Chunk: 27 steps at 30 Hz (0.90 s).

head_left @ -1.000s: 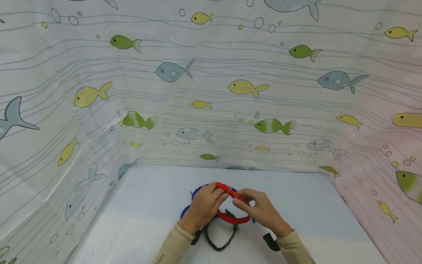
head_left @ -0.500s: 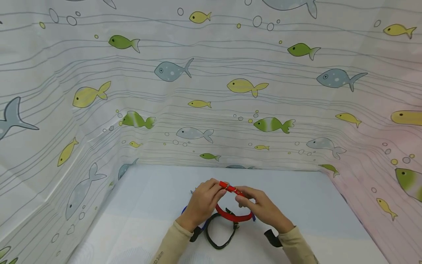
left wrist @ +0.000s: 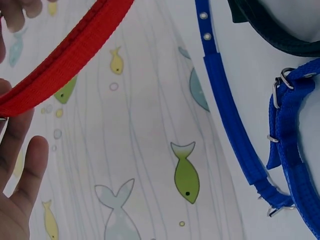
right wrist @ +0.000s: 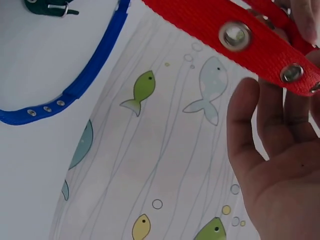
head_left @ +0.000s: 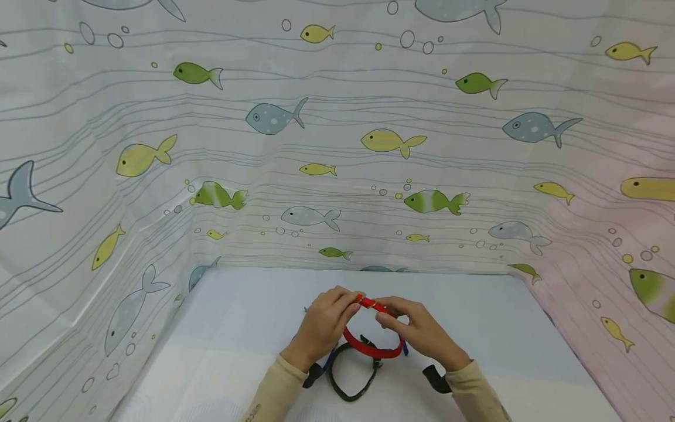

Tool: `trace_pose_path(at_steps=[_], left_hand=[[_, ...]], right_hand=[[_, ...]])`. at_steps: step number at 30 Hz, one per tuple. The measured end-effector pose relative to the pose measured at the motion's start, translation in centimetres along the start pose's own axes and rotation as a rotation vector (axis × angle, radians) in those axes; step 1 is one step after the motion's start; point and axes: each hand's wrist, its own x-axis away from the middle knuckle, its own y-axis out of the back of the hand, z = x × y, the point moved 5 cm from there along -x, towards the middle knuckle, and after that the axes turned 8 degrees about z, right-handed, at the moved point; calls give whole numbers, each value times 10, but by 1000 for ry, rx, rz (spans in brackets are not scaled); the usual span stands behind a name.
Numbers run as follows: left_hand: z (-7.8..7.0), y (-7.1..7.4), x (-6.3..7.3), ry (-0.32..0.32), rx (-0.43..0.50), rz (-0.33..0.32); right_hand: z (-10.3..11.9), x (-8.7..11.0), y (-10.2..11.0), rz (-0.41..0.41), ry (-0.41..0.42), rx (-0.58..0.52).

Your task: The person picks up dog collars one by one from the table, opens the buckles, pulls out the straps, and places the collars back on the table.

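A red collar (head_left: pixel 373 351) is held up as a loop between both hands, over the table. My left hand (head_left: pixel 320 323) pinches the top of it on the left, near its metal buckle fittings. On the right, my right hand (head_left: pixel 422 333) grips the same top stretch between thumb and fingers. Metal-rimmed eyelets show along the red strap (right wrist: pixel 265 55) in the right wrist view. Below the loop lies a dark green collar (head_left: pixel 337 384) with a buckle. Blue collars (left wrist: pixel 232 120) lie behind, mostly hidden by my hands in the head view.
The white table (head_left: pixel 253 316) has fish-patterned sheeting (head_left: pixel 337 193) standing around its back and sides. A black band (head_left: pixel 436 380) sits by the right sleeve, another black piece (head_left: pixel 313 375) by the left.
My left hand has shifted slightly right along the collar, and less of the red end sticks out past its fingers. The hands now cover more of the blue collars.
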Motion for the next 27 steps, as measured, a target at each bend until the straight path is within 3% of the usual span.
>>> trace_pose_path(at_steps=[3,10,23,27], left_hand=[[0,0,0,-6,3,3],[-3,-4,0,-30,0,6],[5,2,-5,-13,-5,20],[13,5,-5,43,16,5]], right_hand=[[-1,1,-2,-4,-12,14],[3,-2,0,-130,-26,125],[-4,2,5,14,-9,62],[-4,3,9,12,-28,111]])
